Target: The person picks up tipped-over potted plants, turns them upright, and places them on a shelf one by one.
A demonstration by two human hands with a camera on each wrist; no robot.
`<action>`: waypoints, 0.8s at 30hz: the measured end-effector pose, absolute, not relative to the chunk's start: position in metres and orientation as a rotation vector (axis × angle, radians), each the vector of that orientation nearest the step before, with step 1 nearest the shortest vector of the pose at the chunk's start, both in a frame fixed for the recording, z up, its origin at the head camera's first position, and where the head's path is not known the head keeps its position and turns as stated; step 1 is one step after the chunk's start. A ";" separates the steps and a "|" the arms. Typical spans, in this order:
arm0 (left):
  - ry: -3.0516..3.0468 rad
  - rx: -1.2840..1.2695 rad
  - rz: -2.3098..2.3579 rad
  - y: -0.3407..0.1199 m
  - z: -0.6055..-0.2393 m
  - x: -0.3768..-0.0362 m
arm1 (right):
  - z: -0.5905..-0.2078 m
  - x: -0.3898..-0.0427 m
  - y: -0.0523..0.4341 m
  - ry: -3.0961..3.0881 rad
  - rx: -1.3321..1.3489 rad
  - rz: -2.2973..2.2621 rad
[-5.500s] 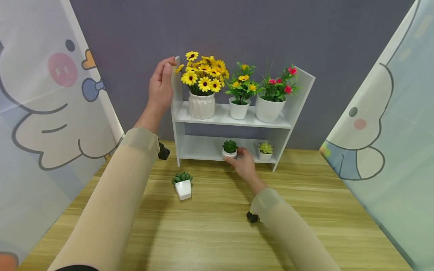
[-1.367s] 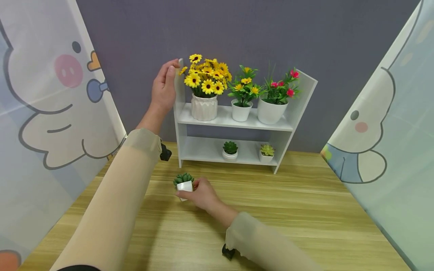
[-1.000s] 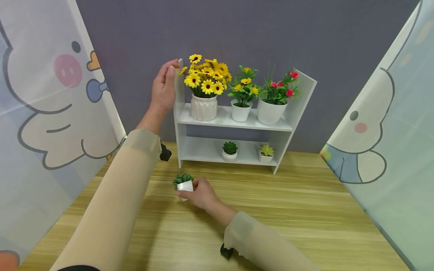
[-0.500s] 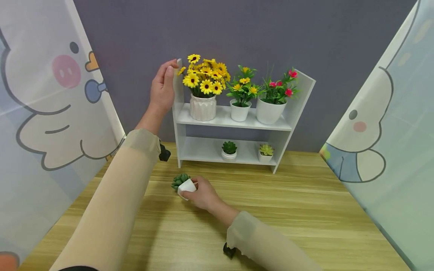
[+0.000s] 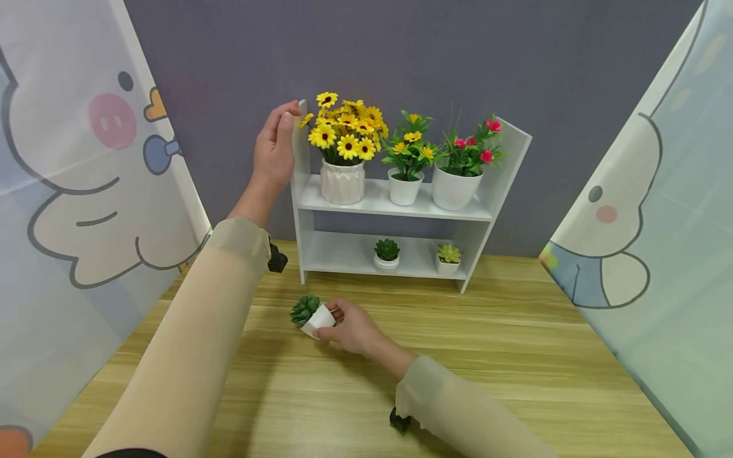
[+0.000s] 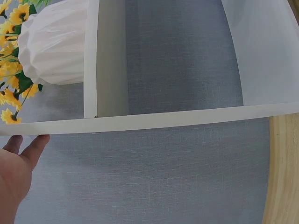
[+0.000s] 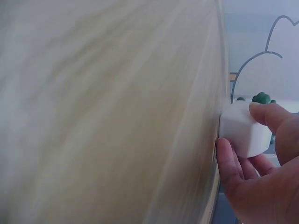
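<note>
My right hand (image 5: 356, 327) pinches the white pot of a small succulent (image 5: 316, 319) between thumb and fingers, low over the wooden table. The plant lies tipped, its green leaves pointing left. In the right wrist view, the thumb (image 7: 271, 114) presses on the white pot (image 7: 245, 130), with the other fingers beneath. My left hand (image 5: 275, 149) is raised at the top of the white shelf's (image 5: 395, 215) left side panel. From the left wrist view, the fingertips (image 6: 39, 140) touch the panel's outer face.
On the upper tier stand a yellow daisy pot (image 5: 342, 181), a smaller yellow-flowered pot (image 5: 403, 189) and a red-flowered pot (image 5: 456, 187). The lower tier carries a dark green succulent (image 5: 387, 251) and a pale green one (image 5: 448, 256). A grey wall (image 5: 412, 51) rises behind.
My right hand left the dark green succulent on the lower tier and took hold of the succulent on the table. That pot has since turned, leaves swinging left. My left hand stays at the panel.
</note>
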State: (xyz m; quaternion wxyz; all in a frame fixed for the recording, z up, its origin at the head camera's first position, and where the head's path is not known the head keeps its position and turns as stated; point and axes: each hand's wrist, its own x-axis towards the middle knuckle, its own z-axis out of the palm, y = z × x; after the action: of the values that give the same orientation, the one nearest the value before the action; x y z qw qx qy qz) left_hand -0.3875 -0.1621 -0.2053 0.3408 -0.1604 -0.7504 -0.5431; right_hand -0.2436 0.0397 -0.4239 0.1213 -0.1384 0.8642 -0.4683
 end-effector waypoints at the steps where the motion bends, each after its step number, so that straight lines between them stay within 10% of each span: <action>1: -1.952 -0.417 -1.413 -0.162 -0.205 -0.388 | -0.424 -0.244 0.042 2.515 -0.412 -1.370; 24: -1.967 -0.398 -1.421 -0.160 -0.205 -0.386 | -0.428 -0.249 0.075 2.290 -0.499 -1.487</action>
State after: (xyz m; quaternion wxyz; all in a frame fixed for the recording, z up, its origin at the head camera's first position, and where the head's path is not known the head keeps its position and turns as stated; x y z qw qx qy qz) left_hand -0.3856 -0.1604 -0.2049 0.3348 -0.1525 -0.7538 -0.5445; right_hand -0.2492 0.0746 -0.4285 0.1821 -0.1766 0.8112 -0.5269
